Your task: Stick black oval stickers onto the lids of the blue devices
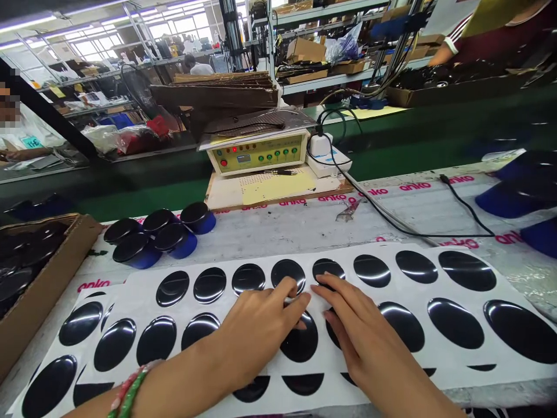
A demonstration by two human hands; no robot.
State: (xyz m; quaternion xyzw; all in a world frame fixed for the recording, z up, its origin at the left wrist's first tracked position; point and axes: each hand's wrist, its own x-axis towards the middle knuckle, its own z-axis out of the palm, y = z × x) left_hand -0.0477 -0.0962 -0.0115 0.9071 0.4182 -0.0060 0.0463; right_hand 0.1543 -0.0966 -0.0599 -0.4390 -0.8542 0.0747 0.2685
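Observation:
A white sheet (335,377) with rows of glossy black discs (300,337) lies across the bench in front of me. My left hand (265,319), with pink and green bracelets at the wrist, is closed over the middle of the sheet. Its fingers curl together near an upper-row disc (287,273), and a small pale bit of something shows between them, too little to name. Just to the right, my right hand (352,316) has its fingers stretched out over the sheet, fingertips by another upper-row disc (328,267). It holds nothing that I can see.
Several blue cups with black tops (176,238) stand behind the sheet at left. A cardboard box (82,232) of dark parts sits at the left edge. Further back are a control box (261,154) and a black cable (391,226). More blue pieces (505,197) lie right.

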